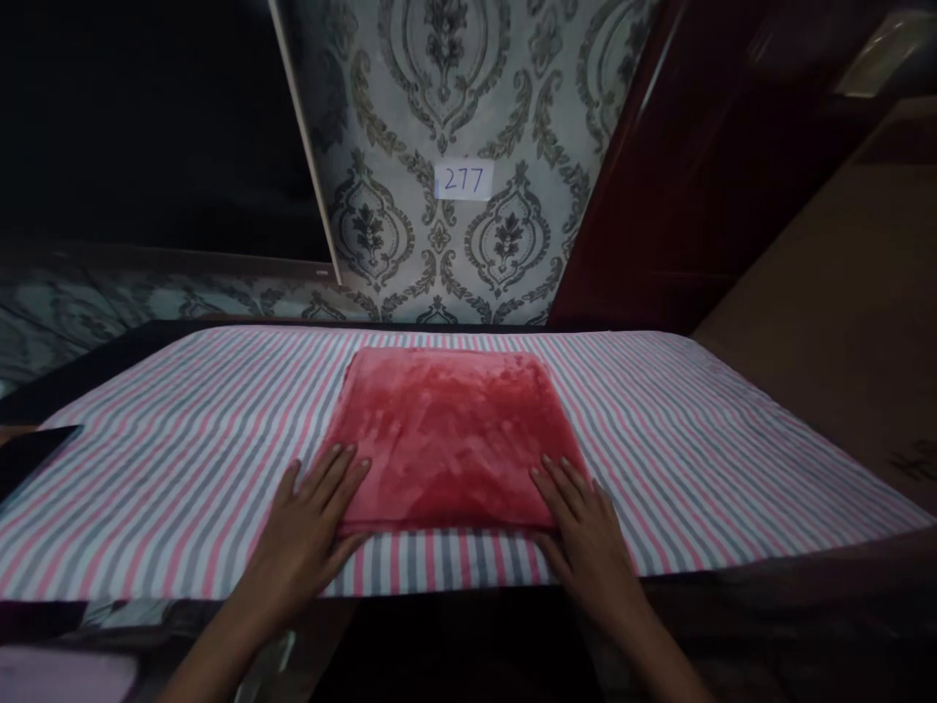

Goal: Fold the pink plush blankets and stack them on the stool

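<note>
A plush red cloth [454,439], folded into a flat rectangle, lies on the striped sheet [220,439] in front of me. My left hand [311,517] rests at its near left corner, fingers spread over the edge and thumb along the near side. At the near right corner, my right hand [582,522] lies in much the same way, its fingertips on the cloth and its thumb by the front edge. Neither hand grasps anything. Darker and lighter patches show in the pile of the cloth.
Behind the table stands a patterned wall with a paper label [464,180] reading 277. A dark television screen [146,127] is at the upper left. On the right are a dark red glossy panel [659,176] and a cardboard box [835,293]. A dark flat object [33,459] lies at the left edge.
</note>
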`<state>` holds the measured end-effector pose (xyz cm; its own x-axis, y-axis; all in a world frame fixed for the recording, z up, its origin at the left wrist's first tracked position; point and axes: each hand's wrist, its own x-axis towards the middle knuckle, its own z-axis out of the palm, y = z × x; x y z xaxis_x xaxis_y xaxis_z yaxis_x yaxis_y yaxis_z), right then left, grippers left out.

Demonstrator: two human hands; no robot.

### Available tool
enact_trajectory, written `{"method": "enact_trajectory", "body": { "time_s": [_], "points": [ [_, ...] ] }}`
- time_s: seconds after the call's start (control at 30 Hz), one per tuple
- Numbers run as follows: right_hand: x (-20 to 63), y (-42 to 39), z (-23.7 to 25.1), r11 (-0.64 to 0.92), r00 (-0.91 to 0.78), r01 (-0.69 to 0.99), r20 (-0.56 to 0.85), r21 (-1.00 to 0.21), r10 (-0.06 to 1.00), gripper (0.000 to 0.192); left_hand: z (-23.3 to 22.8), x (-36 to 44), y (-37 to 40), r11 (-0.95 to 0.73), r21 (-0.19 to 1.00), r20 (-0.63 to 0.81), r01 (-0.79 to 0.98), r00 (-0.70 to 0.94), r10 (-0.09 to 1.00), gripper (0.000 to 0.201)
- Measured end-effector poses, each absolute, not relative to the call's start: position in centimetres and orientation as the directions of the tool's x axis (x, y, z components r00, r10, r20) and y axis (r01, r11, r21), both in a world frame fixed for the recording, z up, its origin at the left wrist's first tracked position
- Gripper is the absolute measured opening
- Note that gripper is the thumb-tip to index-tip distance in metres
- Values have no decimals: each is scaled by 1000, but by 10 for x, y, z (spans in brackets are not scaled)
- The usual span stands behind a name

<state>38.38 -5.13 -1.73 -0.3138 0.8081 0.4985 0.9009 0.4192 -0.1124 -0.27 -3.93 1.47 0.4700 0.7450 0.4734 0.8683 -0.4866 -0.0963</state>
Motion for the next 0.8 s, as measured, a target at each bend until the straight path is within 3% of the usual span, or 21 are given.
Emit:
{"method": "enact_trajectory", "body": {
  "time_s": [0.13,0.27,0.5,0.67,0.8],
  "points": [
    [398,-53,-29,412,-257,892,540,-186,802,76,8,-27,-36,-509,-153,496,847,511,702,67],
    [394,-48,-34,413,-231,885,570,-213,788,84,8,-30,-32,-524,-217,539,823,549,638,73],
    [399,-34,-34,472,-226,854,664,-217,713,93,8,-23,-34,-449,-234,640,863,484,597,70],
    [411,-26,-28,536,-246,822,730,-191,638,68,14,-22,-36,-439,-234,699,867,464,544,47],
    [423,-11,9,568,-243,814,816,-123,524,43,48,-25,-26,-478,-152,738,865,421,527,40]
  ]
}}
